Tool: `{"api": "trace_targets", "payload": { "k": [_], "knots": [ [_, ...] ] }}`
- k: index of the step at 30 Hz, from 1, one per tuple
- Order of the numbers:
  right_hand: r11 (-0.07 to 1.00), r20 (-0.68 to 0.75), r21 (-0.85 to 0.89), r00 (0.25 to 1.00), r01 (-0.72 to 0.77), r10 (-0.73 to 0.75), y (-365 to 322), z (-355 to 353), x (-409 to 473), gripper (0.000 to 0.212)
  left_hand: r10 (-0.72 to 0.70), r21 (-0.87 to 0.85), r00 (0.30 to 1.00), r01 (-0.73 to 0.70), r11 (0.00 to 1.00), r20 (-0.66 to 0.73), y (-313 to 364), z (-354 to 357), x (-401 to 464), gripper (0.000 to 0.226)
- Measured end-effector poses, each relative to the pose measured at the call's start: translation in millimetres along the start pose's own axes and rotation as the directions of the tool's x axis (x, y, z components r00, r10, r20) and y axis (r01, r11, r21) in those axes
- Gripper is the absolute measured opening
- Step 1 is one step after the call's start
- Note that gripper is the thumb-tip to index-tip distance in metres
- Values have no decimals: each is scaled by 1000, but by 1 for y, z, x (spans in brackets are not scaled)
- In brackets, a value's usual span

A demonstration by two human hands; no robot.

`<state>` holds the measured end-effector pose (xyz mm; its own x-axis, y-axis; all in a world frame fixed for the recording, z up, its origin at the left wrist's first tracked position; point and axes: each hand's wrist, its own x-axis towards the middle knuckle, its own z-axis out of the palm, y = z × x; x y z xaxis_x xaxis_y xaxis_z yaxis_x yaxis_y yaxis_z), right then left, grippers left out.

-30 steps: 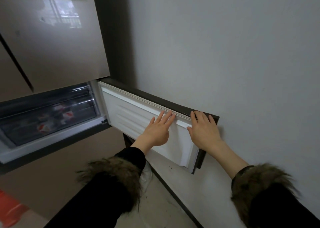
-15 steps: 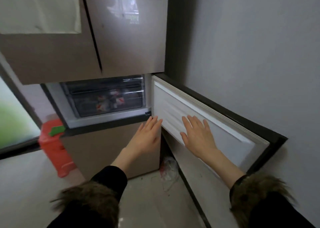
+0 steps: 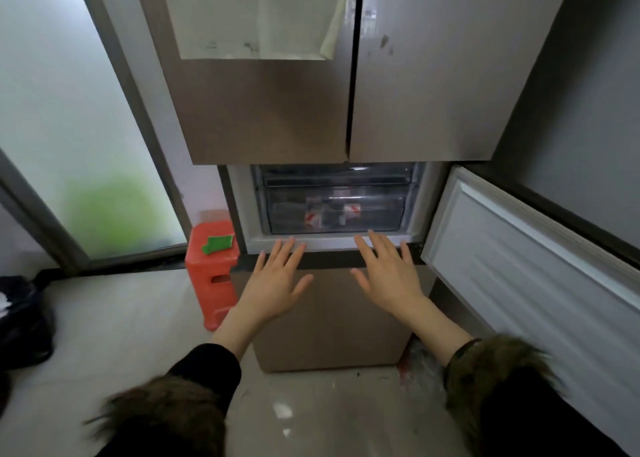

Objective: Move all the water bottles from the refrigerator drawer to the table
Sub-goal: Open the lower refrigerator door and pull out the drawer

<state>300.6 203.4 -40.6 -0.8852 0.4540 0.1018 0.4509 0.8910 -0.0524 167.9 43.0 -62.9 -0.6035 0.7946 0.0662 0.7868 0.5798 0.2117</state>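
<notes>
My left hand and right hand reach forward with fingers spread, holding nothing, toward the refrigerator drawer, where red-labelled water bottles lie behind its clear front, the compartment door swung open to my right and an orange stool at left.

Two hands, left hand and right hand. One refrigerator: two upper doors shut, one lower door swung open right. Two clear drawers. Bottles inside: two red-white labels countable. One orange stool, left.
</notes>
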Motion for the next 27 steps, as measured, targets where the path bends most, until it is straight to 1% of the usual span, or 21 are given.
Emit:
{"api": "trace_targets", "payload": {
  "k": [3,4,6,7,9,10,11,12,13,14,15,16,17,18,19,20,21,22,25,27],
  "knots": [
    [1000,20,-3,1000,-21,21,-9,17,34,61,-19,-5,999,19,1000,43,-28,6,27,66],
    [1000,25,-6,999,-30,30,-10,22,44,61,-33,-55,997,37,998,76,-33,8,38,66],
    [998,39,1,997,-62,62,-9,32,66,62,-78,-230,988,107,967,132,-40,14,59,66],
    [997,56,10,995,-81,81,-6,38,77,62,-93,-304,985,134,943,145,-42,17,69,67],
    [993,87,38,990,-111,108,3,51,99,62,-102,-399,982,158,903,157,-44,26,90,67],
    [990,99,72,988,-122,115,8,58,110,61,-103,-450,980,170,877,169,-45,29,101,66],
    [979,105,147,987,-140,125,14,66,123,60,-110,-517,976,194,834,189,-47,31,112,65],
    [946,108,275,983,-172,147,19,71,134,58,-130,-593,969,233,771,211,-49,34,125,64],
    [859,122,458,973,-230,196,23,76,146,56,-166,-671,957,286,684,238,-51,38,137,61],
    [682,171,661,948,-312,268,26,79,158,54,-218,-753,939,343,562,265,-53,42,151,58],
    [412,263,823,904,-392,336,29,81,170,51,-278,-836,914,389,388,297,-55,46,164,55],
    [97,373,897,856,-431,358,33,82,181,47,-322,-895,884,409,178,340,-57,49,177,53],
    [-188,464,886,821,-424,333,37,83,191,41,-335,-916,858,400,-35,388,-59,53,188,53],
    [-400,517,829,808,-391,282,42,85,201,32,-330,-902,842,370,-220,426,-60,55,198,52],
    [-549,544,759,804,-350,241,48,86,211,24,-326,-870,831,324,-372,450,-62,54,208,50],
    [-669,570,678,793,-305,216,54,86,221,22,-328,-825,822,269,-496,465,-63,51,217,45],
    [-760,595,597,777,-257,204,61,88,230,26,-334,-777,815,210,-593,474,-65,49,227,39],
    [-819,616,532,761,-213,202,67,89,239,31,-343,-732,807,154,-664,481,-67,47,236,33],
    [-914,648,390,739,-113,185,82,91,259,43,-354,-603,784,32,-797,510,-69,44,257,39],
    [-935,659,342,733,-90,170,86,95,266,46,-344,-546,772,5,-838,534,-70,46,263,47]
  ]
}}
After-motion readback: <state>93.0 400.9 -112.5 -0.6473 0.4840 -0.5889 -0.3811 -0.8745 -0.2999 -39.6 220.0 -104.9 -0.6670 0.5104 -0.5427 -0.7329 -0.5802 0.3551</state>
